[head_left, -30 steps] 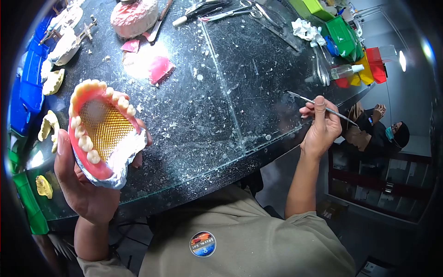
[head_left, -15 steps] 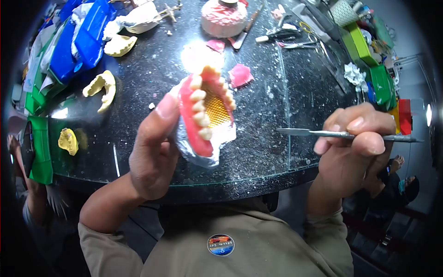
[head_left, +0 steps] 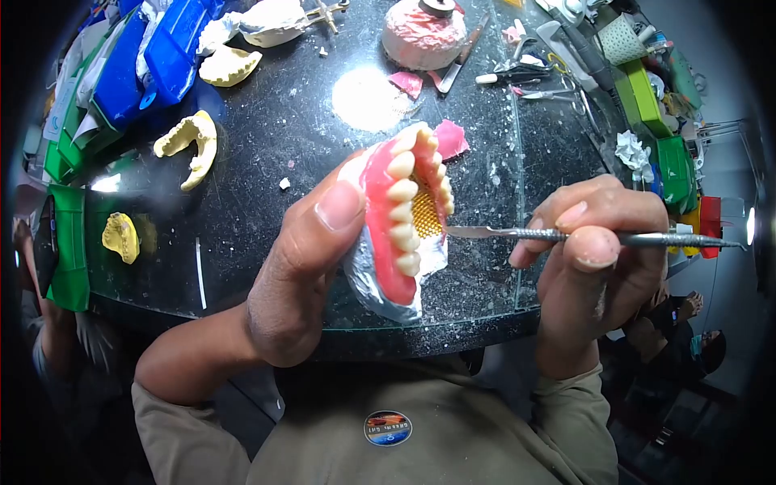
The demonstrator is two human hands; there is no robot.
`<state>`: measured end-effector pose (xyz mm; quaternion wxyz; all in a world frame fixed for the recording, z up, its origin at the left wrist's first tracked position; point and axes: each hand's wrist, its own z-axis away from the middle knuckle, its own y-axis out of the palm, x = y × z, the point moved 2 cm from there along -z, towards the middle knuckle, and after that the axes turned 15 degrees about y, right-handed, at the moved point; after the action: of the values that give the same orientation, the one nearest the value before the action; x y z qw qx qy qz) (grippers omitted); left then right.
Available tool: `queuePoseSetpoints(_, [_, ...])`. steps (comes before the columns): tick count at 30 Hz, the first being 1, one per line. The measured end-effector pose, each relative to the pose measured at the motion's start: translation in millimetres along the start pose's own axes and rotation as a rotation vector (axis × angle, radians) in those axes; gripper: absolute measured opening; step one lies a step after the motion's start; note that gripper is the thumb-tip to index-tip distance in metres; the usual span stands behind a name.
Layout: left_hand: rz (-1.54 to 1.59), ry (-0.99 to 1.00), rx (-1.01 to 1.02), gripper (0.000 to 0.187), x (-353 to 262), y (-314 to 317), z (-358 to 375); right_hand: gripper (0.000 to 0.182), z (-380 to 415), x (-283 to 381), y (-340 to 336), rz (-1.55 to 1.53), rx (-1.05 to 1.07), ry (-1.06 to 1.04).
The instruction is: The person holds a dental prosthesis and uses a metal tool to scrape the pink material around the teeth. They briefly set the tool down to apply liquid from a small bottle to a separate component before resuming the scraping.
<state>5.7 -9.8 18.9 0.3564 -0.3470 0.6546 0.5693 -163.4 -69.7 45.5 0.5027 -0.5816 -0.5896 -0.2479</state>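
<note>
The far fingers of the left hand [head_left: 295, 271] are hidden behind the denture [head_left: 380, 218] at the centre of the frame, so only the thumb shows clearly, pressed along its pink outer side. The denture stands tilted, teeth facing right, and its far row partly covers the gold mesh [head_left: 425, 212] inside. Whether the flat tip of the metal tool [head_left: 663, 240] touches the denture's right edge cannot be told, since the two overlap there. The right hand [head_left: 602, 259], right of centre, pinches that tool between thumb and fingers, its other fingers curled beneath. A person [head_left: 687, 343] at the lower right is dim and hard to make out; the white cast [head_left: 275, 23] at the upper left is cut off by the frame's edge. Counted on the dark table [head_left: 267, 234]: three yellowish casts [head_left: 202, 149] at left, two larger pink pieces [head_left: 451, 140] above the denture, and one round block [head_left: 422, 40] at top centre.
</note>
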Motion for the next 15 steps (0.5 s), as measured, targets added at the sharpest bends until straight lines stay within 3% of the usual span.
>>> queuePoseSetpoints(15, [-0.012,-0.007,0.016,0.067,-0.5,-0.8,-0.4,0.03,-1.6,-5.5,-1.0,-0.042,0.105,-0.102])
